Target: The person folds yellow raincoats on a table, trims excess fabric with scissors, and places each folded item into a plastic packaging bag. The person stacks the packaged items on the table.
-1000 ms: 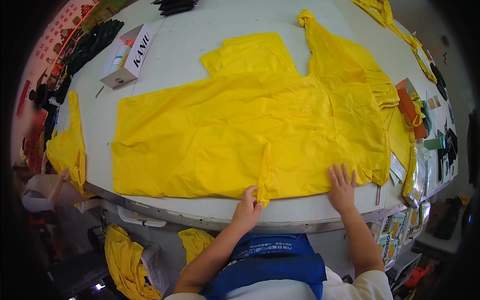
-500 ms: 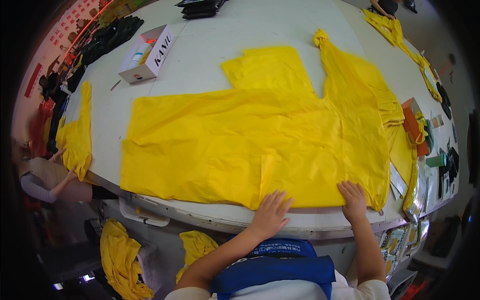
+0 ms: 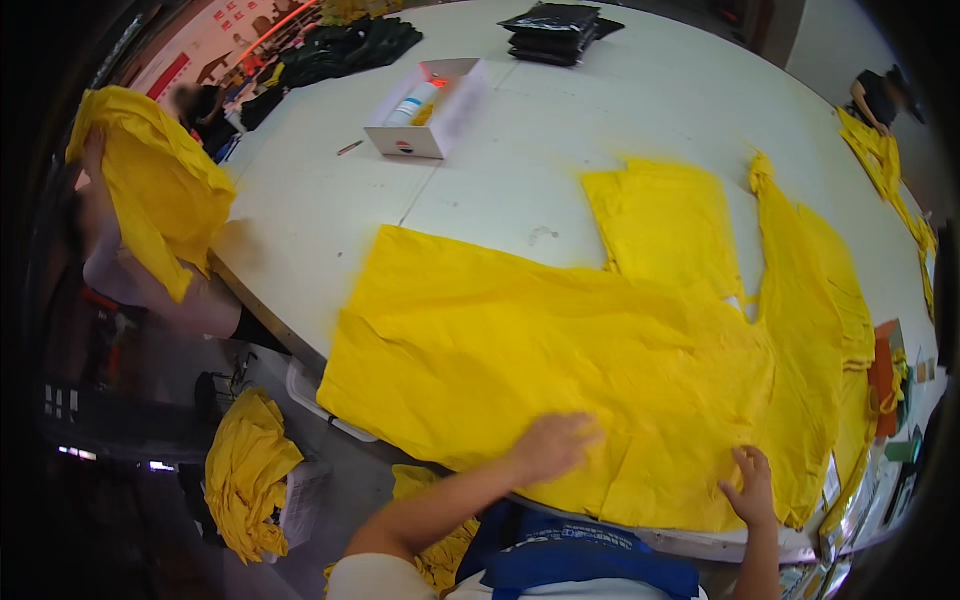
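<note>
A long yellow garment (image 3: 540, 340), thin and creased like a raincoat, lies spread over the table in front of me. Its sleeve (image 3: 785, 280) runs away from me on the right, with a bunched end. Over the garment's near middle is my left hand (image 3: 555, 447), blurred, its fingers stretched out and holding nothing. My right hand (image 3: 752, 487) is at the near edge further right, fingers apart and slightly bent, with nothing in it. Whether either hand touches the cloth is hard to tell. Beyond the garment lies a folded yellow stack (image 3: 665, 220).
A white open box (image 3: 412, 143) and black packets (image 3: 553, 35) are on the white table (image 3: 500, 190). At left, a co-worker holds up a yellow garment (image 3: 155, 175). Yellow cloth (image 3: 250, 480) fills a crate below. An orange box (image 3: 884, 375) stands at right.
My view has swung left, so the table's things appear further right. Both hands lay flat at the near edge; the left has moved further over the garment. The co-worker has raised the yellow garment.
</note>
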{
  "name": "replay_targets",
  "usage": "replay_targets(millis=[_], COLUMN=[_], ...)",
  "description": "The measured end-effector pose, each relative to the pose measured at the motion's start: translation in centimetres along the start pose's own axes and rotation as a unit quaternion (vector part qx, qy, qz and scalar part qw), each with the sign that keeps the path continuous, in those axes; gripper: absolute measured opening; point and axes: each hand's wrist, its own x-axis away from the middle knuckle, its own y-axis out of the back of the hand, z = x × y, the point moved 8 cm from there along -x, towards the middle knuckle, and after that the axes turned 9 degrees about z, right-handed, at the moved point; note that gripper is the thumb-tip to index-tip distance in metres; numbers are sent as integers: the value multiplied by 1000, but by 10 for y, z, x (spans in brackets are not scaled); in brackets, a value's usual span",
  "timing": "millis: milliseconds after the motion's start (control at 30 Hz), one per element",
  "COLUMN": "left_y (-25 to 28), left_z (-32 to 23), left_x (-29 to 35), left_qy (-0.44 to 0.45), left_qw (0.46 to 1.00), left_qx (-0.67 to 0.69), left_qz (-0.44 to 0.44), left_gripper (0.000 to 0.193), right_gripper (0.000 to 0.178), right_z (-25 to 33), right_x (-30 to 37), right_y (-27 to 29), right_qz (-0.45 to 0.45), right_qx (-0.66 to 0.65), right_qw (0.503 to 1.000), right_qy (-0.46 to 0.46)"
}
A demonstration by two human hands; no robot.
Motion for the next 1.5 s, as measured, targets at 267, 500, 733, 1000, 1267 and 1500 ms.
replay_targets(millis=[267,500,733,1000,1267,1500], left_y=[204,261,282,207,-49,-81], left_z=[378,520,510,235,-68,-74], left_x=[121,128,107,-130,-344,-369], left_qy=[523,618,582,154,-140,-107], left_qw=[775,747,728,953,985,990], left_qx=[-255,-25,-96,-65,72,-91], left_qz=[-245,-245,-350,-254,67,27], left_gripper=[66,36,21,55,50,50], right_gripper=[54,51,49,60,80,23], right_z=[17,7,11,-78,-228,-125], right_x=[-88,-86,-92,-182,-347,-250], right_y=[-57,-58,-52,181,278,317], right_qz=[-141,-130,-134,-365,-194,-225], right_qx=[194,212,199,128,-158,-641], right_qw=[971,968,970,921,925,708], right_qy=[7,-26,-30,-41,-285,192])
